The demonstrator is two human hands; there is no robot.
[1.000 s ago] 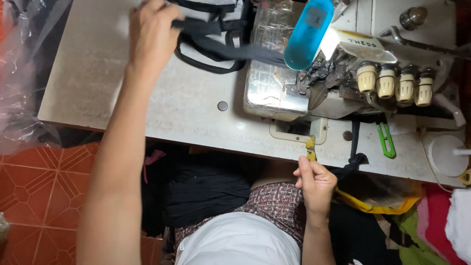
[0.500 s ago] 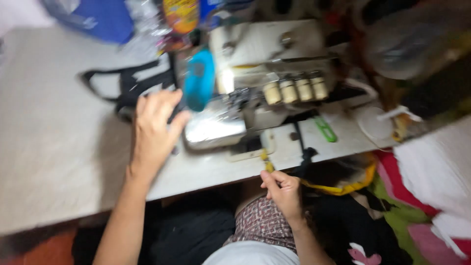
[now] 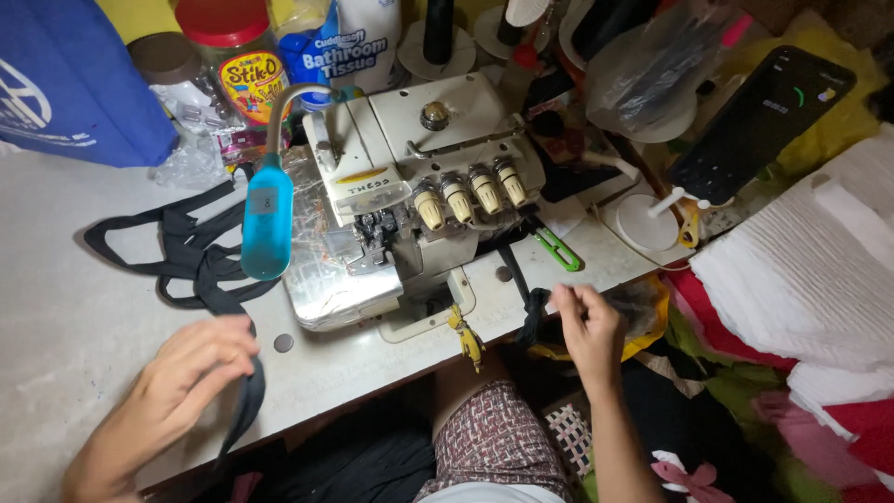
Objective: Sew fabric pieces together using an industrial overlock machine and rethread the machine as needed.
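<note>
My left hand [image 3: 191,368] grips a black fabric strip [image 3: 244,410] at the front left of the grey table [image 3: 74,317]; the strip runs up to a pile of black straps [image 3: 182,256]. My right hand [image 3: 587,326] pinches the end of another black strip [image 3: 533,312] that hangs off the table's front edge, right of the cream overlock sewing machine [image 3: 419,186]. A blue gooseneck lamp [image 3: 267,224] hangs over the machine's left side.
A blue bag [image 3: 74,79], a red-lidded jar [image 3: 237,56] and a tissue pack [image 3: 358,42] stand behind the machine. A phone [image 3: 759,121] leans at the back right. White fabric [image 3: 810,270] is stacked right. Green tweezers [image 3: 557,247] and yellow snips [image 3: 466,337] lie near the machine.
My left hand has drawn back from the straps near the lamp to the table's front edge, holding a strip. My right hand shifted right along the edge. The camera view tilted up.
</note>
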